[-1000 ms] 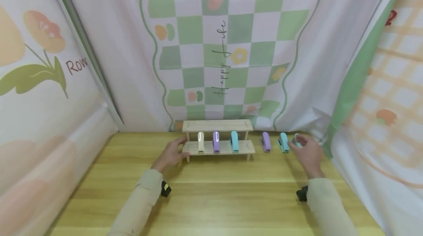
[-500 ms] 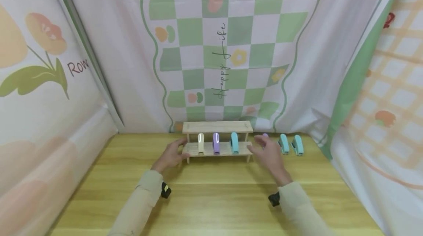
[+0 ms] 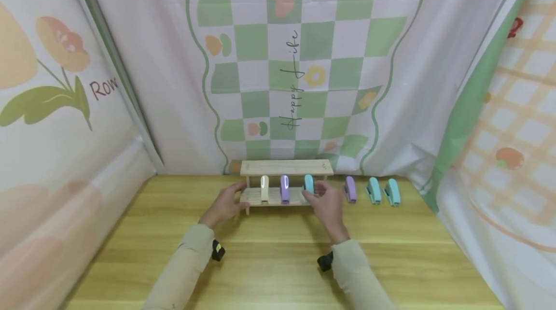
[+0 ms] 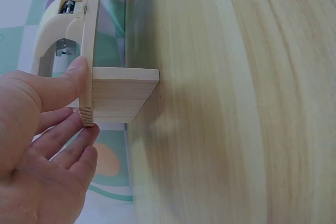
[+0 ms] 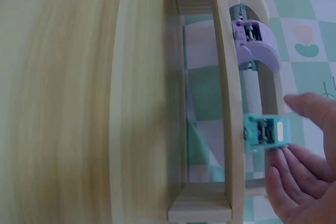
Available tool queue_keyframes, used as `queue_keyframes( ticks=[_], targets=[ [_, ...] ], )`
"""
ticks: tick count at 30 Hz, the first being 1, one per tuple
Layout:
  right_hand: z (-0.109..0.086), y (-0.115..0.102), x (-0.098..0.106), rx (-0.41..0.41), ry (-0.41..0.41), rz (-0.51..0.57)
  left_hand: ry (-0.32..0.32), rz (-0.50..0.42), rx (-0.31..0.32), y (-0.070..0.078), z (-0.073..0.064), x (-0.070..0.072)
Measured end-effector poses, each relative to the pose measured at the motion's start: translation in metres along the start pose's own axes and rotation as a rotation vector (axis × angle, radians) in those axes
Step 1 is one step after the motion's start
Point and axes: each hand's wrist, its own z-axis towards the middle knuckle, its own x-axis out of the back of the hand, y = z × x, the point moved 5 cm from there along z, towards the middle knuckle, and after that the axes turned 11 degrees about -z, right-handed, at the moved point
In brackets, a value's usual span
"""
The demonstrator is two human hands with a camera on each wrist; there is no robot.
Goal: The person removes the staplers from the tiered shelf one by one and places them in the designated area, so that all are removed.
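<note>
A two-tier wooden shelf (image 3: 299, 167) stands at the back of the table. My left hand (image 3: 222, 204) grips the left end of its lower board, thumb in front and fingers behind in the left wrist view. On that board stand a cream stapler (image 3: 264, 189), a purple stapler (image 3: 284, 189) and a light blue stapler (image 3: 309, 183). My right hand (image 3: 328, 207) is at the light blue stapler; in the right wrist view its fingertips (image 5: 278, 153) touch or nearly touch the side of that stapler (image 5: 265, 132), and the thumb is spread apart from it.
To the right of the shelf, a purple stapler (image 3: 350, 189) and two light blue staplers, one nearer (image 3: 373, 190) and one farther right (image 3: 392, 192), stand on the wooden table (image 3: 278, 266). A checked curtain (image 3: 299, 73) hangs close behind the shelf.
My right hand has moved left, from the rightmost blue stapler past the purple one to the blue stapler on the shelf. My left hand has stayed at the shelf's end.
</note>
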Motion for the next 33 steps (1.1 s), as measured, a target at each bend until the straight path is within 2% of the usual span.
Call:
queue_keyframes(
  ticks=[5, 10, 13, 18, 28, 33],
  targets=[
    [0.002, -0.001, -0.002, -0.024, 0.061, -0.011, -0.002, 0.003, 0.002, -0.001, 0.000, -0.001],
    [0.002, 0.001, 0.000, -0.073, 0.028, -0.031, 0.004, -0.002, 0.001, 0.000, 0.000, 0.000],
    [0.000, 0.004, 0.005, -0.069, 0.011, -0.051, 0.003, -0.006, -0.004, 0.001, 0.000, 0.000],
    [-0.008, 0.011, 0.024, -0.070, 0.031, -0.072, -0.005, -0.008, -0.006, 0.002, 0.000, 0.001],
    [-0.021, 0.042, 0.075, -0.196, 0.092, -0.156, -0.017, 0.018, 0.031, 0.004, 0.000, 0.001],
    [-0.026, 0.059, 0.092, -0.234, 0.119, -0.181, -0.012, 0.014, 0.025, 0.005, -0.001, 0.002]
  ],
)
